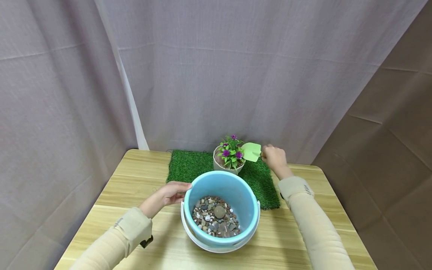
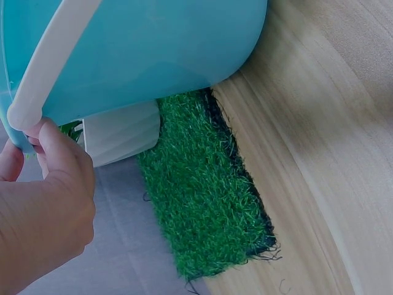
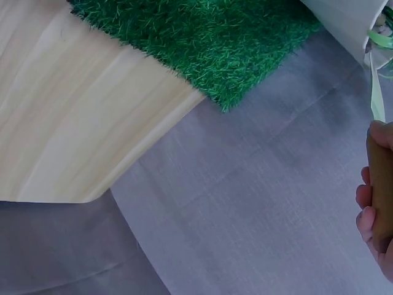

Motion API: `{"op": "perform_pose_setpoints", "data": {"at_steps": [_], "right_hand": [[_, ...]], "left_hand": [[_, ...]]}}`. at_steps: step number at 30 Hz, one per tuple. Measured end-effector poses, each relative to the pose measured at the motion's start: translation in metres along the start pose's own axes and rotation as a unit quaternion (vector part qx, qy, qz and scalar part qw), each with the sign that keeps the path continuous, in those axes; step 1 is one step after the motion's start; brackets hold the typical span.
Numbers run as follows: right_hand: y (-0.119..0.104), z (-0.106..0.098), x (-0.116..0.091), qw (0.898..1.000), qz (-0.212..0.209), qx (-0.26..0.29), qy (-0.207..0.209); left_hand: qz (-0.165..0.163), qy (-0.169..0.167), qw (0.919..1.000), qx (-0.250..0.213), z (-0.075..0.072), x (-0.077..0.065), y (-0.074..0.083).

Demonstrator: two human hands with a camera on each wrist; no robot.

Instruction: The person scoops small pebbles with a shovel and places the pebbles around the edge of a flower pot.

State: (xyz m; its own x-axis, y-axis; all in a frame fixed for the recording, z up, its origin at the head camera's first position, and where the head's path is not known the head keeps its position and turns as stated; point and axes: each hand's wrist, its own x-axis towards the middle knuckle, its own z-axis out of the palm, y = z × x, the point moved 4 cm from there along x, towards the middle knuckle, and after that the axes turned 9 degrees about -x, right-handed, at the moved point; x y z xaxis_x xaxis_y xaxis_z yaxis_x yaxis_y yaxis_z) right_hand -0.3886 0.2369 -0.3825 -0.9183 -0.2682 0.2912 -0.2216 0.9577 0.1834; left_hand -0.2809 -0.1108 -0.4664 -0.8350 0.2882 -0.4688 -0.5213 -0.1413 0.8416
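A light blue bucket (image 1: 241,195) with a white handle (image 1: 216,249) stands at the front of the table, with multicoloured pebbles (image 1: 206,215) in its bottom. My left hand (image 1: 173,192) pinches the bucket's left rim, thumb on one side and fingers on the other, close to the handle's pivot in the left wrist view. Further back, my right hand (image 1: 276,160) grips the brown handle (image 3: 382,184) of a small trowel. Its pale green blade (image 1: 251,152) is at the right rim of a white flowerpot (image 1: 225,169) holding a purple-flowered plant (image 1: 231,150).
The flowerpot stands on a green artificial grass mat (image 1: 189,165) towards the back of the wooden table (image 1: 135,183). Grey curtains (image 1: 216,86) hang right behind the table's far edge, and a brown one (image 1: 381,150) hangs on the right.
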Motion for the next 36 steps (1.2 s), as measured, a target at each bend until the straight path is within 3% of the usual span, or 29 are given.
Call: {"op": "perform_pose_setpoints", "data": {"at_steps": [15, 25, 26, 29, 36], "right_hand": [[0.016, -0.014, -0.019, 0.999, -0.028, 0.005, 0.046], [0.027, -0.028, -0.028, 0.999, -0.025, 0.011, 0.022], [0.027, -0.030, -0.029, 0.999, -0.027, 0.011, 0.021], [0.023, -0.037, -0.033, 0.999, -0.042, 0.013, 0.024], [0.002, -0.053, -0.044, 0.995, -0.089, 0.033, 0.044]], "left_hand": [[0.001, 0.003, 1.0000, 0.000, 0.001, -0.002, 0.000], [0.007, 0.001, 0.9999, 0.012, -0.002, 0.000, 0.001], [0.013, -0.019, 0.9997, 0.006, -0.004, 0.002, -0.001], [0.018, -0.029, 0.9994, 0.005, -0.005, 0.003, -0.002], [0.002, -0.003, 0.9999, 0.016, 0.002, -0.004, 0.001]]}}
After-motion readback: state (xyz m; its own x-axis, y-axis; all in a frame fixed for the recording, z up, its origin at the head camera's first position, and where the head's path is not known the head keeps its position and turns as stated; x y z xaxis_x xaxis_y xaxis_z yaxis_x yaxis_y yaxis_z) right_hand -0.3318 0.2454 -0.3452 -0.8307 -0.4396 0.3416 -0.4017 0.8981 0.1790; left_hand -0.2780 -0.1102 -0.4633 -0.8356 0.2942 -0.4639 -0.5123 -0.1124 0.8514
